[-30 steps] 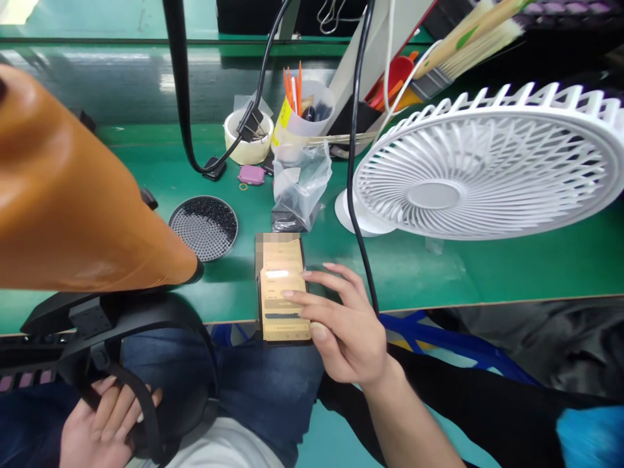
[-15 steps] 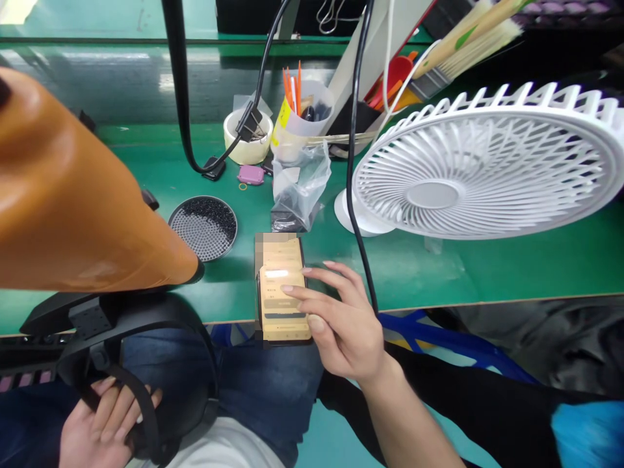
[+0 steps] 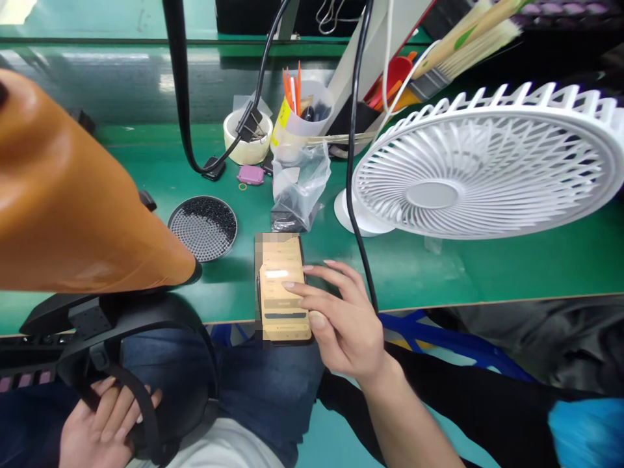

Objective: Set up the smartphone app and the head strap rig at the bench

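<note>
Right hand (image 3: 341,325) sat on the phone (image 3: 281,289) at the bench (image 3: 429,266) edge – fingers loosely spread, index touching the screen – while left hand (image 3: 100,426) curled round a black strap (image 3: 141,403).

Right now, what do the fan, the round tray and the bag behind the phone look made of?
Fan: white moulded plastic with a matte finish; the thin ribs look cast in one piece.
Round tray: black, perhaps plastic or metal; its face shows a fine dotted grid, too small to tell which.
Bag: thin, clear plastic film, glossy and crumpled, with its contents showing through.
</note>
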{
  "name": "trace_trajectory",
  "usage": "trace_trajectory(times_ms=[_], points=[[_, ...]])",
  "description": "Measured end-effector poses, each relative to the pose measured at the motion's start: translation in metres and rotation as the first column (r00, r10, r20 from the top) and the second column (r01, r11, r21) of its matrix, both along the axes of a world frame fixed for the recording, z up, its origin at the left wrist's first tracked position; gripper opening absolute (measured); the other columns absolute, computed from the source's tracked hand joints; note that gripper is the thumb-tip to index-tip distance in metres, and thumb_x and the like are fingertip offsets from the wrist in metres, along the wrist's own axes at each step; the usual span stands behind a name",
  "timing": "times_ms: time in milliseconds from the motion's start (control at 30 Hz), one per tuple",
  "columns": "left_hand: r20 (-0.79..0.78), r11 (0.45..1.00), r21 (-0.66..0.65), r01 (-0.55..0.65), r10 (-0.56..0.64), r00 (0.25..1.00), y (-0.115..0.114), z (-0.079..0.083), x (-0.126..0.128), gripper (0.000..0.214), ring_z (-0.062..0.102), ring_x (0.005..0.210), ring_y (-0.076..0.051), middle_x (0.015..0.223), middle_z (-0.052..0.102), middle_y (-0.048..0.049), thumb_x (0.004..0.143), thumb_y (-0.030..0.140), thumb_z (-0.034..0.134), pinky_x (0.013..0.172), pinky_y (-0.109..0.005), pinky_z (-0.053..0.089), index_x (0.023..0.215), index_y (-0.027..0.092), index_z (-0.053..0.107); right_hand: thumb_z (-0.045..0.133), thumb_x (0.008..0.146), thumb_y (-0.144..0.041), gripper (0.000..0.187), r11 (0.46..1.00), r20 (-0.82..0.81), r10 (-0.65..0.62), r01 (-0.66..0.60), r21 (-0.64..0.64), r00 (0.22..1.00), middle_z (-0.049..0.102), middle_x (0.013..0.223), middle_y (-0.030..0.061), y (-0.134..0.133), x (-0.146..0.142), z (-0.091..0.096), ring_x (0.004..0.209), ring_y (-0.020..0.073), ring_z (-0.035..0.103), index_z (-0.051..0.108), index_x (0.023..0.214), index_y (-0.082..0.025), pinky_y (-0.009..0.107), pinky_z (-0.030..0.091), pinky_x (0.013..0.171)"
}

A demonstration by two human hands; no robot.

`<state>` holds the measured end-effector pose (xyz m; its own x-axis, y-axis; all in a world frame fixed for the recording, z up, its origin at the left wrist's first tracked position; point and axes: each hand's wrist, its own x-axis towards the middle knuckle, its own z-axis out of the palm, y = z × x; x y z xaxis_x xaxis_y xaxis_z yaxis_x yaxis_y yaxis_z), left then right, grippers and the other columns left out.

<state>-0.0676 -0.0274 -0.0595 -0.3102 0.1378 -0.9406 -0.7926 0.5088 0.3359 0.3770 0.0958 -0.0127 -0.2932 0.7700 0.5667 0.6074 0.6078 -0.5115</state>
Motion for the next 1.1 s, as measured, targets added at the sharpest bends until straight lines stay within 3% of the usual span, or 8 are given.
trace_trajectory(times_ms=[167,333,467,633,800,967,1100], points=[[0.036,0.999,-0.007,-0.043,0.043,0.998,0.000,0.001,0.001,0.018,0.081,0.101,-0.033,0.069,0.068,-0.0002,0.095,0.025,0.059,0.127,-0.078,0.040,0.078,0.025,0.062,0.057,0.100,-0.015,0.017,0.998,0.011,0.055,-0.055,0.016,0.998,0.085,0.121,0.0033,-0.001,0.001,0.000,0.130,0.0320,0.072,0.069,0.108,-0.023,0.061,0.047,0.122],[-0.021,0.998,-0.008,0.061,-0.061,0.998,-0.001,-0.003,-0.002,0.018,0.082,0.097,-0.035,0.070,0.069,-0.0009,0.091,0.029,0.065,0.121,-0.070,0.052,0.075,0.025,0.058,0.057,0.100,-0.011,0.019,1.000,0.006,0.008,-0.008,0.004,1.000,0.084,0.125,0.0045,0.000,0.001,-0.001,0.132,0.0309,0.071,0.070,0.111,-0.022,0.059,0.046,0.123],[-0.006,0.999,-0.015,0.038,-0.038,0.999,-0.001,-0.001,0.001,0.015,0.081,0.101,-0.035,0.077,0.074,-0.0022,0.092,0.026,0.062,0.118,-0.072,0.053,0.078,0.024,0.060,0.056,0.101,-0.012,0.018,1.000,-0.016,0.029,-0.029,0.009,0.999,0.085,0.123,0.0057,-0.002,0.001,-0.002,0.131,0.0315,0.070,0.070,0.109,-0.020,0.060,0.046,0.123],[0.005,0.998,0.056,-0.020,0.020,1.000,-0.002,0.002,0.008,0.023,0.080,0.093,-0.030,0.054,0.051,0.0041,0.098,0.027,0.061,0.117,-0.072,0.053,0.075,0.025,0.058,0.057,0.100,-0.013,0.017,0.999,0.002,0.044,-0.044,0.003,0.999,0.085,0.123,0.0051,-0.002,0.001,-0.002,0.132,0.0321,0.070,0.070,0.108,-0.020,0.060,0.044,0.124],[0.011,0.996,-0.031,-0.085,0.085,0.996,0.000,0.002,0.008,0.027,0.081,0.099,-0.031,0.073,0.070,-0.0002,0.100,0.026,0.054,0.119,-0.077,0.049,0.074,0.024,0.060,0.056,0.100,-0.010,0.021,1.000,-0.005,0.011,-0.011,-0.001,1.000,0.084,0.126,0.0054,0.000,0.001,-0.001,0.133,0.0321,0.070,0.070,0.111,-0.021,0.059,0.046,0.124],[-0.012,0.997,-0.034,-0.064,0.063,0.998,0.006,0.009,0.015,0.028,0.081,0.100,-0.030,0.074,0.072,-0.0002,0.101,0.023,0.052,0.119,-0.074,0.050,0.074,0.024,0.062,0.056,0.101,-0.013,0.017,0.997,-0.002,0.072,-0.072,0.004,0.997,0.085,0.123,0.0038,-0.001,0.002,-0.002,0.131,0.0320,0.070,0.070,0.107,-0.021,0.060,0.044,0.125],[-0.014,0.997,-0.056,-0.049,0.048,0.999,0.009,0.012,0.018,0.033,0.080,0.093,-0.030,0.056,0.054,0.0014,0.102,0.023,0.051,0.114,-0.070,0.054,0.070,0.025,0.060,0.056,0.101,-0.010,0.019,1.000,0.005,0.018,-0.018,-0.005,1.000,0.084,0.126,0.0050,-0.001,0.001,-0.003,0.132,0.0323,0.069,0.070,0.109,-0.019,0.060,0.045,0.124]])
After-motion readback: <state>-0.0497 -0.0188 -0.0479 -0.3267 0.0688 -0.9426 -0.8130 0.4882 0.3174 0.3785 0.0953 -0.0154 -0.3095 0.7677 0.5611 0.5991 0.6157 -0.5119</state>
